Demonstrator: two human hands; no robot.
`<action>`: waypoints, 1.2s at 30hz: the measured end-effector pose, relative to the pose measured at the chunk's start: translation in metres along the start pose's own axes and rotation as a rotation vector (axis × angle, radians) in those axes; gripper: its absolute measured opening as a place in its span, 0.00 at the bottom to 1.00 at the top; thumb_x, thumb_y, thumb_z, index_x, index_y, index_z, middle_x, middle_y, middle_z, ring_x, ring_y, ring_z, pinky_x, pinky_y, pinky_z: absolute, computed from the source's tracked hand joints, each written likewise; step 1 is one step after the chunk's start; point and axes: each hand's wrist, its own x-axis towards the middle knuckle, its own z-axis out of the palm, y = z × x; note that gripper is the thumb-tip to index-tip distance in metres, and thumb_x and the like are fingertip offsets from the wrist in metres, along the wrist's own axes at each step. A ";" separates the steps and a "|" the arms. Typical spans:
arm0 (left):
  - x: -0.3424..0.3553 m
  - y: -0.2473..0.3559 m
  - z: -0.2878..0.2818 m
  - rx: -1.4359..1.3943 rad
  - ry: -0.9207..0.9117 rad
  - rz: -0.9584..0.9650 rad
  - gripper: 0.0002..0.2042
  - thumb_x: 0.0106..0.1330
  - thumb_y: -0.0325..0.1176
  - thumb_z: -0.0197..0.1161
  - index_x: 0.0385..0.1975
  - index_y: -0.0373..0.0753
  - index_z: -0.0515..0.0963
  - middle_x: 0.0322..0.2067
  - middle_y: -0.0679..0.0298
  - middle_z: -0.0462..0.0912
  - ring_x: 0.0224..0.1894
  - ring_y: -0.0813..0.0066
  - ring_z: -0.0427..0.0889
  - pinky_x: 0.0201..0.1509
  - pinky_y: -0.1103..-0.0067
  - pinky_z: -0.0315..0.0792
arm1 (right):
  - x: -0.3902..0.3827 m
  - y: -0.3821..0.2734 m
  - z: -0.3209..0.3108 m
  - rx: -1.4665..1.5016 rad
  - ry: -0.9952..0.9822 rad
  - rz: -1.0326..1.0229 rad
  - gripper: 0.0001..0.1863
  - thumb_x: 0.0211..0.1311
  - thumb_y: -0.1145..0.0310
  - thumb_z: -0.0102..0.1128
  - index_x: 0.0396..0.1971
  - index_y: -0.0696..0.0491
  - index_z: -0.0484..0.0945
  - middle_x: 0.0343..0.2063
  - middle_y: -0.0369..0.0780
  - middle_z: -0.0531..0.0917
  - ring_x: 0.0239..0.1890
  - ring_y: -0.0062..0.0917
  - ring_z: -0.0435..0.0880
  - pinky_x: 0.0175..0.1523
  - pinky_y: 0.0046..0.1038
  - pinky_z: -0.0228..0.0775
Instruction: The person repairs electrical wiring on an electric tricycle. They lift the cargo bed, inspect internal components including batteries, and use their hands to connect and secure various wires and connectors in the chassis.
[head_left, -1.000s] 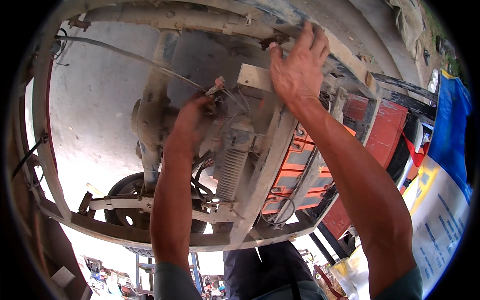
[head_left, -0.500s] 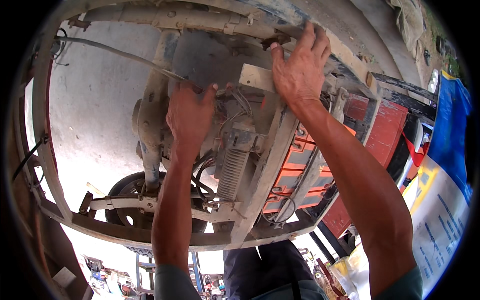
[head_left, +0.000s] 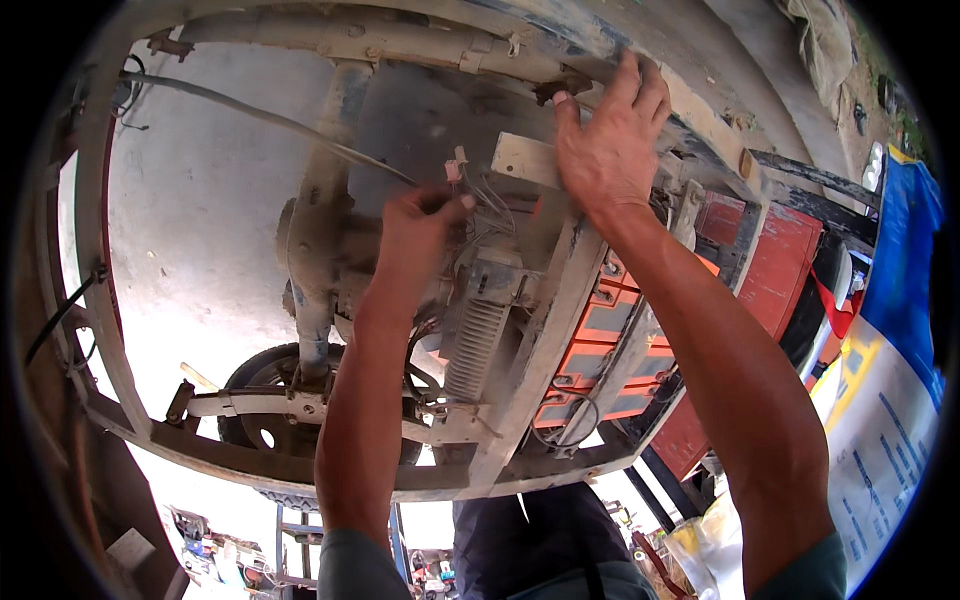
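My left hand (head_left: pixel 420 232) is over the middle of a dusty vehicle frame, thumb and fingers drawn together in a pinch. What lies between the fingertips is hidden. A long grey cable (head_left: pixel 270 122) runs from the upper left up to this hand. Just beyond the fingertips is a small pink connector (head_left: pixel 453 171), with thin loose wires (head_left: pixel 492 205) beside it. My right hand (head_left: pixel 612 150) rests on the far frame rail (head_left: pixel 700 125), fingers spread over it, its thumb near a rusty bracket (head_left: pixel 563 90).
A ribbed metal box (head_left: pixel 472 345) sits below the wires. Orange-and-grey batteries (head_left: pixel 588 362) fill the bay right of a slanted beam (head_left: pixel 535 350). An axle tube (head_left: pixel 315 235) and wheel (head_left: pixel 250 375) are at left. A red panel (head_left: pixel 780 265) and blue-white sheet (head_left: pixel 890 350) stand right.
My left hand has moved right and slightly down, uncovering the pink connector, and its fingers have come closer together. The right hand stays on the rail. The whole view has shifted slightly.
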 end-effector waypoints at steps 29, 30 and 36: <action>0.002 -0.014 -0.016 -0.406 -0.015 -0.109 0.13 0.72 0.33 0.65 0.50 0.32 0.83 0.42 0.57 0.89 0.43 0.69 0.86 0.51 0.73 0.79 | 0.002 -0.002 0.002 -0.029 -0.007 0.003 0.43 0.65 0.55 0.66 0.73 0.58 0.56 0.71 0.53 0.58 0.76 0.51 0.52 0.71 0.48 0.67; 0.003 -0.012 -0.014 -0.346 0.010 -0.093 0.14 0.71 0.36 0.66 0.48 0.32 0.84 0.42 0.57 0.89 0.43 0.70 0.86 0.51 0.73 0.78 | 0.002 -0.001 0.004 -0.023 0.001 -0.006 0.44 0.64 0.55 0.67 0.73 0.58 0.56 0.71 0.54 0.58 0.75 0.53 0.53 0.72 0.48 0.64; 0.000 0.034 0.018 0.290 0.052 -0.071 0.24 0.61 0.46 0.74 0.45 0.29 0.83 0.41 0.57 0.89 0.44 0.71 0.84 0.50 0.73 0.75 | 0.000 0.002 0.003 -0.044 0.002 -0.014 0.43 0.65 0.55 0.66 0.73 0.59 0.57 0.71 0.53 0.57 0.76 0.51 0.52 0.70 0.48 0.68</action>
